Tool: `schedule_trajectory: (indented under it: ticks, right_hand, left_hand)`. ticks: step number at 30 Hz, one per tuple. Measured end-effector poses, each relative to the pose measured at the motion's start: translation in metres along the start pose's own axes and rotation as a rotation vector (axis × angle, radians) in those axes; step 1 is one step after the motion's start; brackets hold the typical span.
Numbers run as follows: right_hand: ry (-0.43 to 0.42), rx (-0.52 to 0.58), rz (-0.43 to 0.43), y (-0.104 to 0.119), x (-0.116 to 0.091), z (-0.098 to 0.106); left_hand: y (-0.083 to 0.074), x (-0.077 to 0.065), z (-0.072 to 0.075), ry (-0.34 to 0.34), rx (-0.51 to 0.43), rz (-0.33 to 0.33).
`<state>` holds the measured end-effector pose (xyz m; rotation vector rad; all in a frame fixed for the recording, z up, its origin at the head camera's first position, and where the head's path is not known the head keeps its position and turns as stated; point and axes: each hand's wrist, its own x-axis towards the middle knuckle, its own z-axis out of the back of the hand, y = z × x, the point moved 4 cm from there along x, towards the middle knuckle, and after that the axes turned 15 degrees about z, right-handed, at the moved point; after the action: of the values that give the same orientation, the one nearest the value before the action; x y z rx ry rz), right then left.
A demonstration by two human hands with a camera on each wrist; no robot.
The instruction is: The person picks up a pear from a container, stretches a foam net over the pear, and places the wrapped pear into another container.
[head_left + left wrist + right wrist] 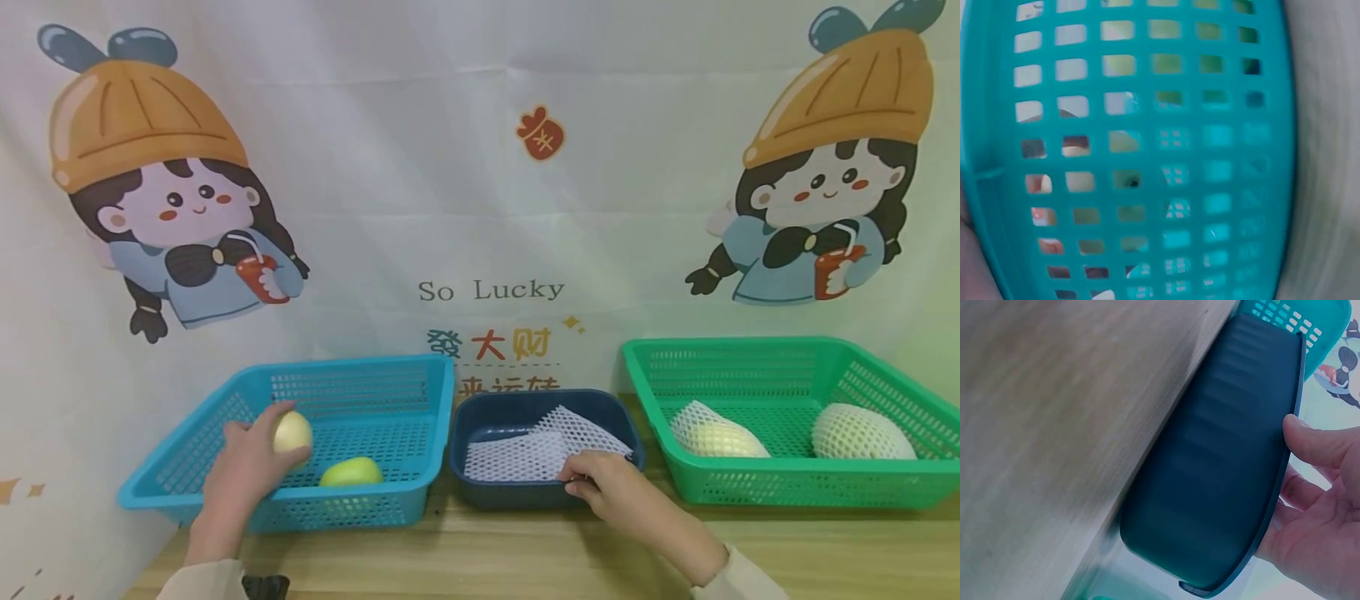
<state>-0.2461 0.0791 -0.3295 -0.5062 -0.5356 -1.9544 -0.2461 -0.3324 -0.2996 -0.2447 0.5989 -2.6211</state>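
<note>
In the head view my left hand [251, 458] reaches over the blue basket [435, 487] and grips a round pale yellow fruit [293, 434] between thumb and fingers. A green fruit [351, 472] lies in the same basket, right of that hand. My right hand [615, 492] is at the front rim of the navy plastic tub [510, 497], its fingertips pinching the near edge of a white foam net [517, 458]. A second foam net [585, 429] leans behind it. In the right wrist view the thumb [1313, 440] overlaps the tub's rim; the other fingers are partly hidden.
To the right stands a green basket [795, 492] with two fruits in foam nets: a yellow one [723, 440] and a larger one [862, 433]. All three containers stand in a row on a wooden table [480, 558], against a printed cloth [420, 167].
</note>
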Motion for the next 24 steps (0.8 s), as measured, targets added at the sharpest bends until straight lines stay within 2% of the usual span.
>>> schedule_trajectory:
  ticks: [4, 8, 15, 24]
  right_hand:
    - [0.002, 0.003, 0.004, 0.0, 0.001, 0.001]
    - [-0.002, 0.003, 0.001, -0.001, 0.001, 0.001]
    - [0.001, 0.012, -0.001, -0.001, 0.0, 0.0]
    - [-0.003, 0.01, -0.001, -0.001, 0.0, 0.0]
  left_hand:
    - [-0.008, -0.002, 0.004, -0.046, -0.038, -0.036]
    - [-0.013, -0.004, 0.004, -0.063, -0.053, -0.046]
    - [-0.02, -0.011, 0.006, -0.068, -0.068, -0.069]
    - [-0.036, -0.022, 0.012, -0.062, -0.088, -0.094]
